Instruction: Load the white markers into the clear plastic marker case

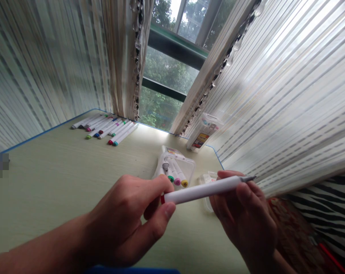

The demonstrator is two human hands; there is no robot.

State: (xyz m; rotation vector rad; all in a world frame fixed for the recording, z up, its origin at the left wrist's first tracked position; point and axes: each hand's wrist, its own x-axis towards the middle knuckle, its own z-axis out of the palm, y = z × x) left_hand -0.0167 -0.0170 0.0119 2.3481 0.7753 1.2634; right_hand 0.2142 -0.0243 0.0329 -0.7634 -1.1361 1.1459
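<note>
A white marker pen (202, 190) is held between my two hands above the table. My left hand (129, 217) pinches its red end between thumb and fingers. At the other end, my right hand (243, 213) grips the barrel near a dark grey pointed tip, which shows uncovered. Just behind the pen lies a clear plastic case (186, 163) with several white markers in it, their ends green, pink and yellow. A loose grey cap or tip (166, 166) shows at that case's left side. Partly hidden behind my right hand is a clear lid or box part (205, 179).
Rows of white markers (104, 125) with coloured ends lie at the table's far left. A clear box with a printed label (202, 133) stands upright by the back edge. Striped curtains (261, 76) hang around the window. Zebra-patterned cloth (326, 213) is at the right.
</note>
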